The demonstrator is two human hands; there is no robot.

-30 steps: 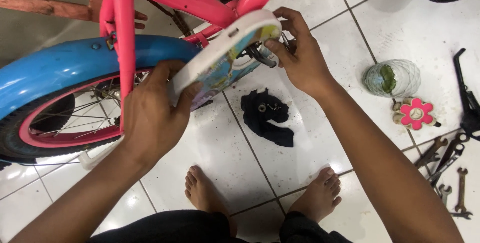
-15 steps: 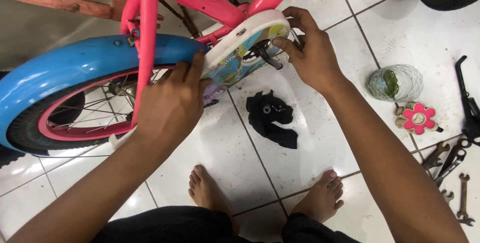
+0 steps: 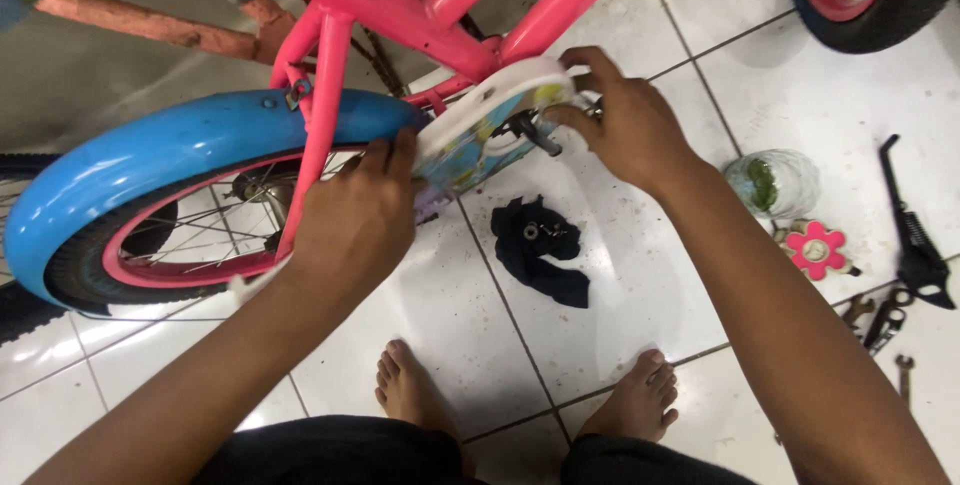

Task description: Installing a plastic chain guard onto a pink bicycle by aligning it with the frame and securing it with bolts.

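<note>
While both hands, left hand point(image 3: 355, 220), right hand point(image 3: 625, 125), grip chain guard point(image 3: 480, 125) ends, seemingly firmly, open tiles point(image 3: 450, 325) beneath

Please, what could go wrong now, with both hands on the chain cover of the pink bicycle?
1. The right hand sits beside the pedal crank; fingers might get pinched if it turns.
2. The left hand holds the chain cover near the spokes.
3. Bare feet are near loose wrenches on the floor.
</note>
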